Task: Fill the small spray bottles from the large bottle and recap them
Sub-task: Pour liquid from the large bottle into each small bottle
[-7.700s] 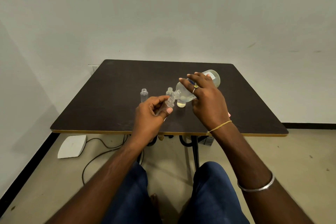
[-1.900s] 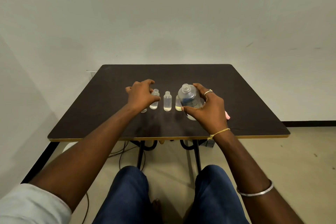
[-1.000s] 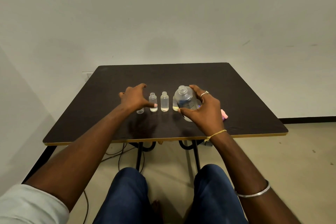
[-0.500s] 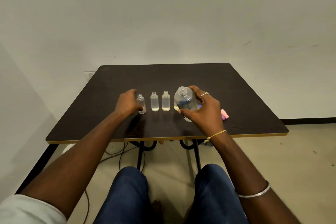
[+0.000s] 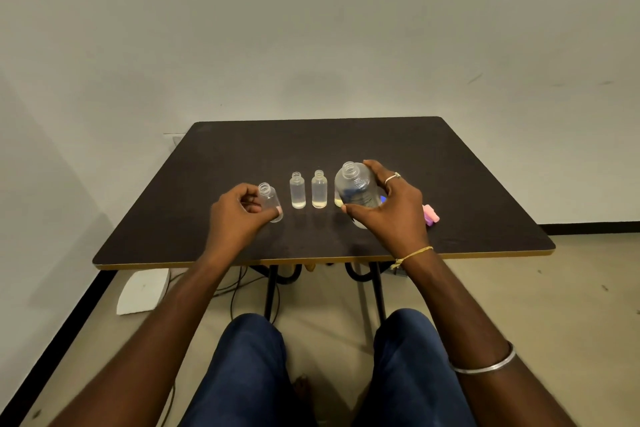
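White wall (image 5: 311, 28) behind, beige floor (image 5: 519, 305) below, and a dark tabletop (image 5: 311, 146) with a yellow edge in front of you. Both your forearms reach forward over your blue-clad knees, with the hands low over the near half of the tabletop.

Your right hand (image 5: 391, 215) has its palm turned left and wraps the large bottle (image 5: 358, 192), thumb on the near side and fingers round the far side, so the grip is closed on it. The bottle is uncapped and leans a little, mouth up and to the left. Can't tell if its base touches the tabletop.

Your left hand (image 5: 239, 215) is curled, thumb and fingertips pinching the leftmost small bottle (image 5: 272, 201), which is uncapped, tilted and looks empty.

Between the hands the second small bottle (image 5: 298, 191) and third small bottle (image 5: 319, 189) stand upright, uncapped, apart from each other, each with a little liquid at the bottom. Another small bottle (image 5: 337, 200) is mostly hidden behind the large one, with yellowish liquid showing. Pink caps (image 5: 430, 215) lie just right of your right hand.
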